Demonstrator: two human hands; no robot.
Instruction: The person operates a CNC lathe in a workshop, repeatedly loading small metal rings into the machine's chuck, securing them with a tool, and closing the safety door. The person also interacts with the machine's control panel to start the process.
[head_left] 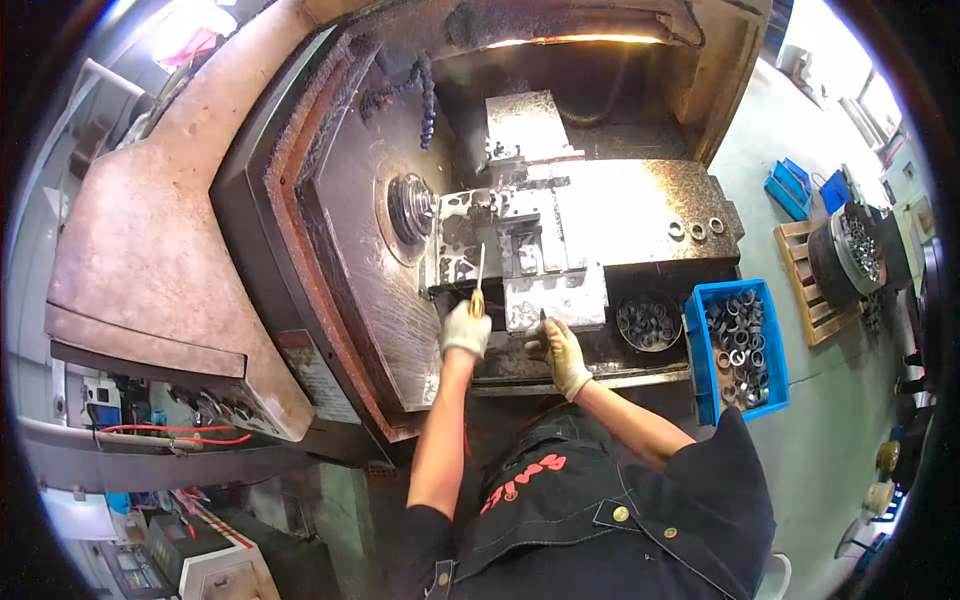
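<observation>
My left hand [466,332], in a pale work glove, is closed around the yellow handle of a screwdriver [477,302]. The shaft points away from me, its tip over the wet metal bed between the lathe chuck [410,208] and the tool slide [530,245]. My right hand [563,358], also gloved, is at the near edge of a bright metal block [553,300]. Its fingers are drawn together, with a small dark tip showing beside them; what they hold is too small to name.
Three metal rings [698,231] lie on the flat slide cover [630,210]. Right of my right hand are a round pan [650,325] of rings and a blue bin [704,372] full of them. A segmented coolant hose [427,115] hangs above the chuck. The machine's slanted wall [345,230] rises left.
</observation>
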